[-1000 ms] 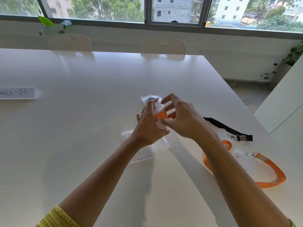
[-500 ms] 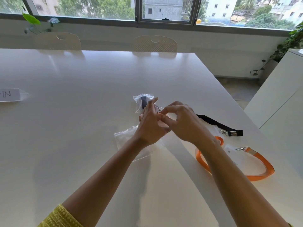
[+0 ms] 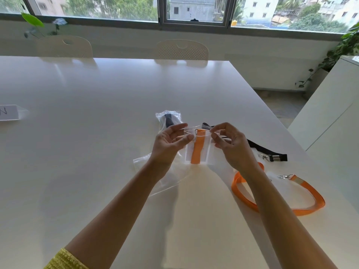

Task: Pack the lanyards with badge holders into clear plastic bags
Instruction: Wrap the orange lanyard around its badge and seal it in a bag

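Fingertips of left hand (image 3: 171, 140) and right hand (image 3: 231, 142) pinching the top corners of a small clear plastic bag (image 3: 197, 147), thumb against forefinger on each side, remaining fingers loosely curled. Bag held upright just above the white table (image 3: 97, 133), mouth stretched taut between the two hands. Inside, a folded orange lanyard (image 3: 197, 148) standing as one vertical strip down the middle, metal clip (image 3: 195, 133) at its top near the mouth, a pale badge holder behind it showing as a white rectangle. Beneath the left wrist, an empty clear bag (image 3: 147, 164) lying flat and crumpled on the table. Just beyond the left fingers, a packed bag (image 3: 169, 119) with something dark inside. To the right, a black lanyard (image 3: 268, 150) with a metal clasp, lying loose; nearer, a second orange lanyard (image 3: 303, 202) in an open loop on the table, its clasp beside a clear badge holder. Far left, a white paper label (image 3: 8, 112). Yellow knitted sleeve (image 3: 64, 260) at bottom edge.
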{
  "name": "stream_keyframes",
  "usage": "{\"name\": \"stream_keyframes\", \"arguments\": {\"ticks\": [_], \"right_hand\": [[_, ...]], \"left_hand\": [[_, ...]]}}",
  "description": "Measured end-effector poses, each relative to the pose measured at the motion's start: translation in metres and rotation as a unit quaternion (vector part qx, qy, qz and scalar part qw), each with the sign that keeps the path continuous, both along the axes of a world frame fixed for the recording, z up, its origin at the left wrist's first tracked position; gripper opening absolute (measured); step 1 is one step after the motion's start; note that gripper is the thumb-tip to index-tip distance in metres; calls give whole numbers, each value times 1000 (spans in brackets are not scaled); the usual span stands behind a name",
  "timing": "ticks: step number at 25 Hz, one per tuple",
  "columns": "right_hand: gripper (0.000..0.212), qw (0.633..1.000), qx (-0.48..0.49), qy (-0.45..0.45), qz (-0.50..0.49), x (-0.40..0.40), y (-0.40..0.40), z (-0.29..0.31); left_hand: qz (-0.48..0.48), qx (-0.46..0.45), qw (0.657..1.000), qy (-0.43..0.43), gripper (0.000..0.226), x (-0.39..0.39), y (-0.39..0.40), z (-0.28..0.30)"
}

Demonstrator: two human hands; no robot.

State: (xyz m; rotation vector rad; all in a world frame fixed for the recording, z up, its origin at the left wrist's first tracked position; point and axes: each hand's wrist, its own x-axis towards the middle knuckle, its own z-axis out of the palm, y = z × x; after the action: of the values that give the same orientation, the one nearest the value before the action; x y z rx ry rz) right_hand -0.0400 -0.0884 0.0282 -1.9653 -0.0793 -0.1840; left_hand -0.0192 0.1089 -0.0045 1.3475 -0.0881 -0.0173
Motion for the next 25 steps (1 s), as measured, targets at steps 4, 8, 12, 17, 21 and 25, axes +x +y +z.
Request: {"name": "stream_keyframes", "arguments": {"ticks": [4, 8, 12, 17, 21, 25], "right_hand": [[21, 990, 138, 17, -25, 3, 1, -15], [25, 973, 228, 32, -18, 5, 0, -21], [22, 958, 284, 30, -23, 4, -1, -24], [15, 956, 293, -3, -33, 4, 0, -27], [10, 957, 283, -34, -44, 4, 5, -28], [6, 963, 258, -58, -58, 4, 9, -27]], "left_hand": [[23, -54, 998, 40, 33, 0, -4, -6], [30, -59, 997, 41, 26, 1, -7, -5], [51, -58, 996, 38, 25, 0, -11, -1], [91, -61, 994, 29, 12, -3, -13, -2], [104, -61, 993, 13, 20, -5, -13, 2], [106, -57, 993, 6, 19, -5, -14, 2]]}}
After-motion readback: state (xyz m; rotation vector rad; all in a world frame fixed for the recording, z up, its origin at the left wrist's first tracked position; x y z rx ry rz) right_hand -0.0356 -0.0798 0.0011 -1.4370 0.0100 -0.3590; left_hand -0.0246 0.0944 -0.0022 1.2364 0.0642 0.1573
